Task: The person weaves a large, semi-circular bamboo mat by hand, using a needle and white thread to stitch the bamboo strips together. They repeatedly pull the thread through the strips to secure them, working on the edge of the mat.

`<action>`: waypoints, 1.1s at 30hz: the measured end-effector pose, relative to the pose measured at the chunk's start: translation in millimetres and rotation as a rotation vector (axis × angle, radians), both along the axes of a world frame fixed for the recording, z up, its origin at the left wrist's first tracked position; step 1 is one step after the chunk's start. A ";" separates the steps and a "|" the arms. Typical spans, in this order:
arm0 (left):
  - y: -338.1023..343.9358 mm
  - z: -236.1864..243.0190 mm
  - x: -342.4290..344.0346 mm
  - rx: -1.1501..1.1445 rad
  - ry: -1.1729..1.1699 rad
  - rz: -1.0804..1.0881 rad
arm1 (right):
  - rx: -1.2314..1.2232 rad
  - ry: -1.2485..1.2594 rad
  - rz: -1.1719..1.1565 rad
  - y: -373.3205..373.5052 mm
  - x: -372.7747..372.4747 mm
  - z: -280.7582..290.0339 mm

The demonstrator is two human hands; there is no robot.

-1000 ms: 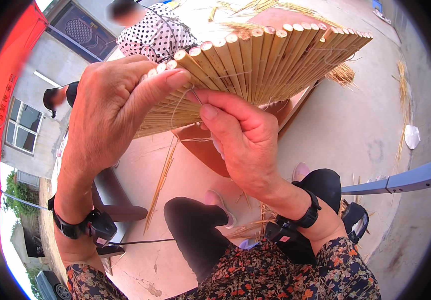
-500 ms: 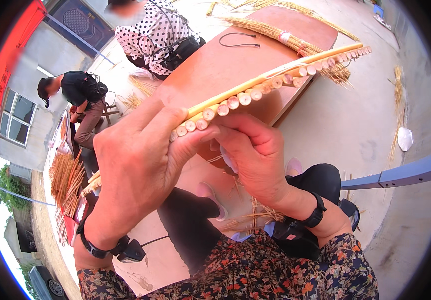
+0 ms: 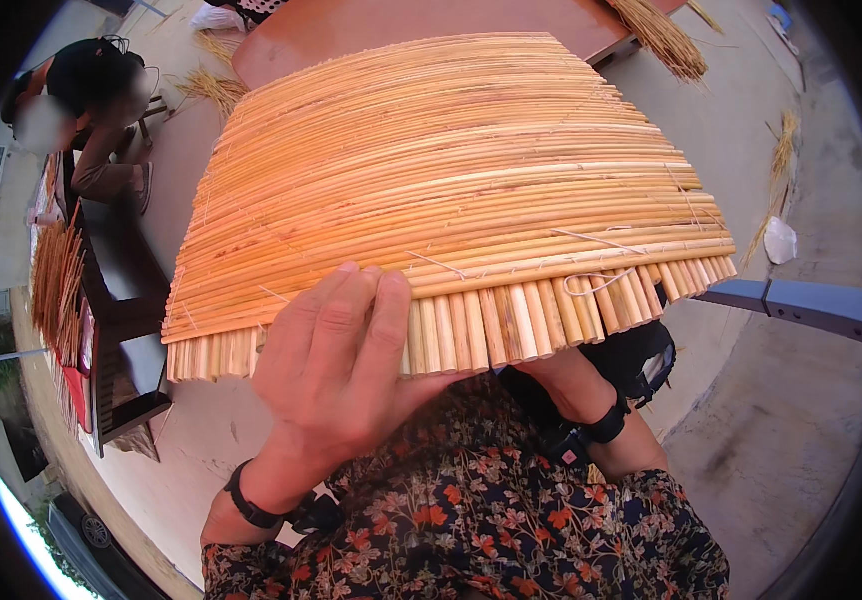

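A stiff mat of straw-coloured reed stalks (image 3: 441,180), laid side by side and stitched with pale thread, spreads out in front of me. Along its near edge runs a row of short upright stalk pieces (image 3: 486,325). My left hand (image 3: 336,350) grips this edge left of its middle, fingers on top and thumb underneath. A loop of white thread (image 3: 596,285) lies over the stalk ends at the right. My right hand (image 3: 566,382) is under the mat's near edge on the right; its fingers are hidden, so what it holds does not show.
A reddish-brown table (image 3: 341,35) stands beyond the mat, with a bundle of straw (image 3: 663,45) at its right. A person in dark clothes (image 3: 96,100) bends at the far left, near a dark stand (image 3: 116,260) and stacked reeds (image 3: 56,285). A grey metal bar (image 3: 801,305) juts in from the right.
The mat has tipped from edge-on to showing its broad upper face. My left hand has moved lower with its near edge. My right hand has passed from view in front to beneath it.
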State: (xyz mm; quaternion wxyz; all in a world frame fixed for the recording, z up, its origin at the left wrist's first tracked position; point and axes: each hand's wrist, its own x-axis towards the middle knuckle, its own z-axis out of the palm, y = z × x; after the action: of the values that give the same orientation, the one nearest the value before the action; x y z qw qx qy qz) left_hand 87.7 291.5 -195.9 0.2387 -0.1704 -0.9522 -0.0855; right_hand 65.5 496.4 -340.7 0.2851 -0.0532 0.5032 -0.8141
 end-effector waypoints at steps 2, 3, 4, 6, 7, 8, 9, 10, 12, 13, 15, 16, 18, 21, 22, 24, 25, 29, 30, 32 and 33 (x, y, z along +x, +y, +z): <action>-5.5 -1.1 1.6 -0.012 0.003 0.001 | 0.021 -0.003 0.011 2.1 0.3 -1.9; -8.5 -1.4 2.4 -0.024 0.004 -0.003 | 0.032 -0.005 0.016 2.6 0.7 -2.9; -11.7 -2.8 3.8 -0.038 0.003 -0.007 | 0.040 -0.008 0.022 3.2 1.7 -5.1; -17.9 -5.5 6.8 -0.064 -0.017 -0.024 | 0.056 -0.015 0.033 4.2 3.9 -9.4; -19.9 -6.6 8.3 -0.076 -0.027 -0.031 | 0.064 -0.018 0.040 3.9 4.3 -11.1; -21.0 -8.1 8.8 -0.075 -0.025 -0.036 | 0.072 -0.021 0.046 3.6 4.7 -12.8; -22.1 -9.6 9.0 -0.073 -0.022 -0.040 | 0.080 -0.024 0.053 3.3 5.1 -14.4; -25.0 -9.4 9.0 -0.070 -0.016 -0.046 | 0.089 -0.024 0.058 -0.7 3.6 -14.8; -29.2 -6.3 8.6 -0.069 -0.023 -0.056 | 0.107 -0.023 0.069 -8.6 0.7 -15.3; -29.7 -5.7 7.7 -0.072 -0.026 -0.063 | 0.112 -0.022 0.072 -9.1 0.7 -16.8; -30.8 -5.1 5.8 -0.081 -0.024 -0.073 | 0.122 -0.019 0.079 -10.0 0.9 -19.6; -31.6 -4.7 5.0 -0.085 -0.023 -0.079 | 0.127 -0.018 0.082 -10.4 1.0 -20.8; -33.8 -3.0 4.5 -0.083 -0.046 -0.093 | 0.138 -0.016 0.086 -12.9 0.0 -22.8; -35.9 -3.2 3.7 -0.077 -0.068 -0.113 | 0.157 -0.012 0.092 -15.0 -0.7 -25.0; -36.2 -4.0 3.4 -0.074 -0.073 -0.119 | 0.165 -0.010 0.094 -15.0 -0.5 -25.3; -35.5 -5.0 2.4 -0.070 -0.074 -0.116 | 0.176 -0.005 0.096 -14.3 -0.3 -25.9; -35.2 -5.5 2.2 -0.069 -0.075 -0.115 | 0.182 -0.002 0.098 -13.8 0.1 -26.0; -35.4 -7.2 1.2 -0.075 -0.065 -0.125 | 0.203 0.020 0.098 -11.7 -0.5 -25.2; -35.3 -8.1 0.3 -0.074 -0.058 -0.127 | 0.207 0.025 0.099 -11.2 -0.4 -24.8; -34.9 -8.8 -0.5 -0.072 -0.051 -0.131 | 0.217 0.038 0.099 -10.0 -0.6 -23.8; -34.7 -8.8 -0.5 -0.071 -0.052 -0.132 | 0.222 0.045 0.100 -9.2 -0.6 -23.3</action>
State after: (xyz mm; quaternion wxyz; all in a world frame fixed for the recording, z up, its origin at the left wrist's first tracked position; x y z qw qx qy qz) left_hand 87.3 256.9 -204.8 0.2015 -0.2390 -0.9472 -0.0716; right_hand 64.8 487.2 -364.0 0.3181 -0.0645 0.5930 -0.7369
